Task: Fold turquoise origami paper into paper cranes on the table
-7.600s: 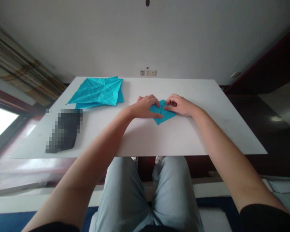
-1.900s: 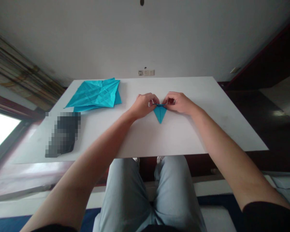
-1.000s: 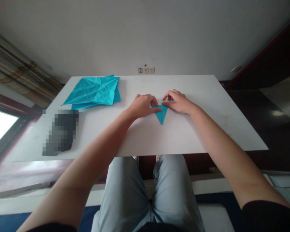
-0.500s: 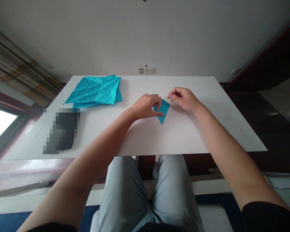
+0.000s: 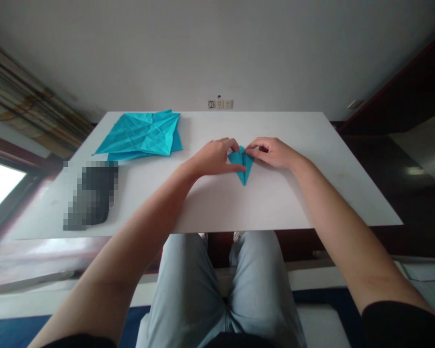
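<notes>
A small piece of folded blue paper (image 5: 245,176), kite-shaped with its point toward me, lies on the white table. Down its middle runs a dark gap between two flaps. My left hand (image 5: 217,157) holds it from the left, the thumb laid across the flaps and the curled fingers at the upper left edge. From the other side, my right hand (image 5: 271,151) pinches the upper right part of the paper between thumb and fingers. The fingertips of both hands hide some of the top folds.
Creased blue paper sheets (image 5: 141,133) lie at the table's back left. Nearer me on that side is a dark, pixelated object (image 5: 94,193). The white table (image 5: 217,208) ends just before my knees, and a wall with sockets (image 5: 220,104) stands behind it.
My right hand has moved left and now pinches the paper, where before it was just off the right corner. The middle gap and flaps now show; my left hand stays almost in place.
</notes>
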The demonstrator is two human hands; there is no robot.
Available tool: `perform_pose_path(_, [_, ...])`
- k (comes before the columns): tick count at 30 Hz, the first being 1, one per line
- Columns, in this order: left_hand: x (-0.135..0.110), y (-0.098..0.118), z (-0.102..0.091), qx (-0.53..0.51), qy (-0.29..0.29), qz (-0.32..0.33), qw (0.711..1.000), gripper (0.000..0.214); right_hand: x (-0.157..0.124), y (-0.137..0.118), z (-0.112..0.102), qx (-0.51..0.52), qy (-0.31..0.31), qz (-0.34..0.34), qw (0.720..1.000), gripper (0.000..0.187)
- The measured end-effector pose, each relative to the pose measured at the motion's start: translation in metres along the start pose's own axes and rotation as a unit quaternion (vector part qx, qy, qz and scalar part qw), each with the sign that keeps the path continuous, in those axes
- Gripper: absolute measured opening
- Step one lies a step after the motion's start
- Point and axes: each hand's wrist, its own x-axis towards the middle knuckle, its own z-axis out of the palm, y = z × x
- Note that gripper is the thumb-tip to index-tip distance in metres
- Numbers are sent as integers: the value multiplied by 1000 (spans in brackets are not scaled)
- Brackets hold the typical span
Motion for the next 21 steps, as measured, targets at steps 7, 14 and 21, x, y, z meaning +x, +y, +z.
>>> perform_pose_path(7, [-4, -9, -18, -74, -46, -25, 996, 48, -3, 3, -6, 46, -34, 33, 998, 67])
perform_pose_path(14, [-4, -21, -22, -89, -71, 2, 993, 53, -8, 1, -19, 56, -88, 5, 995, 58])
perform_pose_path(21, [-3, -15, -27, -104, -82, 8, 991, 44, -10, 0, -27, 12, -116, -4, 993, 55])
